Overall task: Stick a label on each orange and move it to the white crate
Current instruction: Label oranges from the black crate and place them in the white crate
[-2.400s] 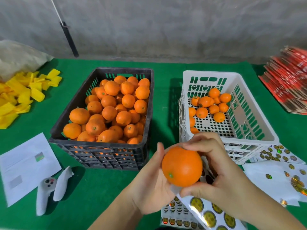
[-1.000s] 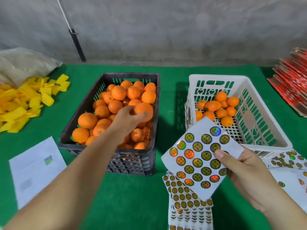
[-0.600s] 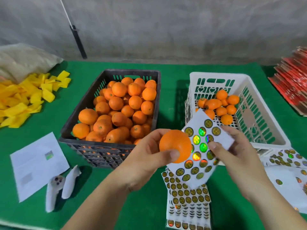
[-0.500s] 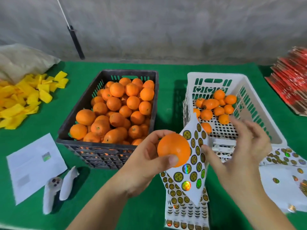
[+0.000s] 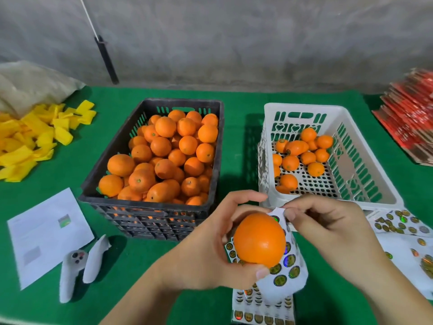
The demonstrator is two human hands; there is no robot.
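Hands at the 6 o'clock edge of the green cloth-covered surface (image 5: 239, 118), close together. The left hand (image 5: 210, 249) grips a round orange fruit (image 5: 259, 240), fingers curled over its top and thumb under it. The right hand (image 5: 328, 228) pinches the upper corner of a white sheet of round holographic labels (image 5: 284, 273), which hangs behind and below the fruit, touching it. More flat white label sheets (image 5: 262, 310) lie on the surface beneath the hands, and others (image 5: 403, 231) at 4 o'clock.

Black slotted plastic crate (image 5: 152, 214), at 11 o'clock from the hands, heaped with unlabelled oranges (image 5: 168, 158). White perforated plastic crate (image 5: 365, 174), at 1 o'clock, just beside the right hand, holds about a dozen oranges (image 5: 302, 156) at its far and left parts; round labels show on two of them.

At 9 o'clock lie a white printed paper sheet (image 5: 46, 233) and a white handheld controller (image 5: 77, 266). A pile of yellow foam pieces (image 5: 30, 139) and a beige sack (image 5: 30, 85) sit at 10 o'clock. A stack of red printed cartons (image 5: 410, 113) stands at 2 o'clock. A dark rod (image 5: 106, 59) leans on the grey wall.
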